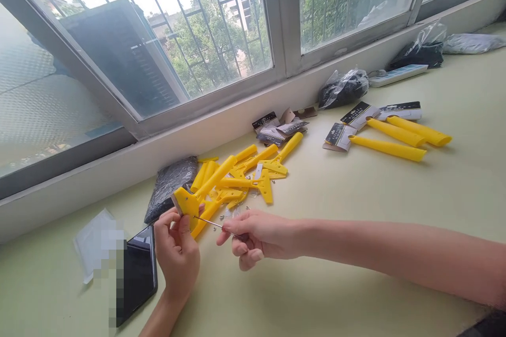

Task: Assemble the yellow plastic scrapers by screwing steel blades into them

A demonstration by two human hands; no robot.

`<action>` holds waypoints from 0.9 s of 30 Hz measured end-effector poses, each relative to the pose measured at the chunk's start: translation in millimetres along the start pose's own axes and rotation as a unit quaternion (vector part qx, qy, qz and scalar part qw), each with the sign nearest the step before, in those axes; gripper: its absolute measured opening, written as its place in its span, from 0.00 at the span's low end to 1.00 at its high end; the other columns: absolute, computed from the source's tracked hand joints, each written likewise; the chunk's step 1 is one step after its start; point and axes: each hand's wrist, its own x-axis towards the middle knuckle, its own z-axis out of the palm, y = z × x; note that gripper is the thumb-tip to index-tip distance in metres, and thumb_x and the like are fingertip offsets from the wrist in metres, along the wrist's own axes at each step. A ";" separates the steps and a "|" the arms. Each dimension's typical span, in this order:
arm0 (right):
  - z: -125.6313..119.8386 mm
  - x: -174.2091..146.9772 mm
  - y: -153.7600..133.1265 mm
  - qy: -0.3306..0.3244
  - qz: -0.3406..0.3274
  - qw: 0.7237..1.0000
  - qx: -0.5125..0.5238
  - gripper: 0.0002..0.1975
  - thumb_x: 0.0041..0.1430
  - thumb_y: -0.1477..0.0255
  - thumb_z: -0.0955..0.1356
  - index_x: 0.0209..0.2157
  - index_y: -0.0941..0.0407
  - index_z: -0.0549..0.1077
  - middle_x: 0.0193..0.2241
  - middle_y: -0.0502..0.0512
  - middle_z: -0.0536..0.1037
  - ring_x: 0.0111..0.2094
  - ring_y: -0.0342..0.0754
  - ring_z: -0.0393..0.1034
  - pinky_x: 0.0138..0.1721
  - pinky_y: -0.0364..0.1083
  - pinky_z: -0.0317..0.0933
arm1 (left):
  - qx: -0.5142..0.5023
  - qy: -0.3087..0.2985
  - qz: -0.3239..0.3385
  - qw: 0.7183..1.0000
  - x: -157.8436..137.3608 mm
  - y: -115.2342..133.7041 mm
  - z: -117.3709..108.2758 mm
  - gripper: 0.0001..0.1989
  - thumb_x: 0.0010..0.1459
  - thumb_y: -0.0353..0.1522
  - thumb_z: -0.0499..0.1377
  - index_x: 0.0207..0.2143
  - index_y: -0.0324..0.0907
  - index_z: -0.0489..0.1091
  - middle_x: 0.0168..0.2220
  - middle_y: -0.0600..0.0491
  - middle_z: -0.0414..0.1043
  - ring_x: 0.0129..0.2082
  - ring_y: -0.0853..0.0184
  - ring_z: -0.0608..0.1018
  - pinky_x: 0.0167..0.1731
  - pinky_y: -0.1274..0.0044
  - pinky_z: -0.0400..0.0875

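A pale green surface [356,274] fills the lower view, running up to a white sill under a barred window [158,37]. The right forearm crosses it from the right edge, where the elbow is cut off. At the lower left lies a dark phone or tablet [138,271], partly covered by a pixelated patch that also hides part of a clear packet beside it. Behind it sits a black bag [169,184] whose contents cannot be made out.

In the middle lies a loose pile of yellow scrapers [253,174], handles crossing, with tiny screws [229,215] scattered at its near edge, too small to count. Folded printed cards [279,127] rest behind the pile. Well apart to the right, three finished scrapers [395,137] lie side by side with carded heads. Farther back are crumpled plastic bags [343,87], contents unclear.

The left hand [177,250] pinches the head of one yellow scraper [197,195] between thumb and fingers, held just above the surface at the pile's near edge. The right hand [256,234] is curled around a thin screwdriver [209,222], its handle hidden in the fist; the metal shaft points left, its tip at the scraper head, the exact contact hidden by the left fingers.
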 end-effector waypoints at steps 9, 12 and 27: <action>-5.3 6.8 25.6 -0.048 -0.008 0.991 0.128 0.13 0.76 0.73 0.57 0.38 0.58 0.69 0.16 0.39 0.61 0.13 0.34 0.42 0.31 0.39 0.57 | -0.020 -0.001 -0.003 1.000 -3.0 -7.0 -1.7 0.05 0.66 0.33 0.58 0.42 0.45 0.65 0.51 0.46 0.74 0.47 0.62 0.81 0.43 0.73 0.78; -2.3 4.7 40.2 -0.050 -0.019 0.987 0.154 0.12 0.77 0.70 0.58 0.40 0.57 0.70 0.16 0.36 0.57 0.13 0.34 0.36 0.29 0.38 0.54 | -0.024 0.002 0.020 1.000 -4.6 -4.1 -1.9 0.04 0.67 0.33 0.57 0.42 0.45 0.65 0.49 0.48 0.75 0.45 0.63 0.81 0.42 0.75 0.77; 8.4 4.0 70.9 -0.210 -0.022 0.923 0.321 0.26 0.80 0.71 0.46 0.37 0.61 0.68 0.14 0.38 0.59 0.11 0.36 0.39 0.27 0.39 0.56 | -0.116 0.013 -0.031 0.993 -15.8 10.4 -0.4 0.07 0.69 0.38 0.57 0.42 0.45 0.63 0.49 0.47 0.73 0.47 0.62 0.79 0.43 0.74 0.74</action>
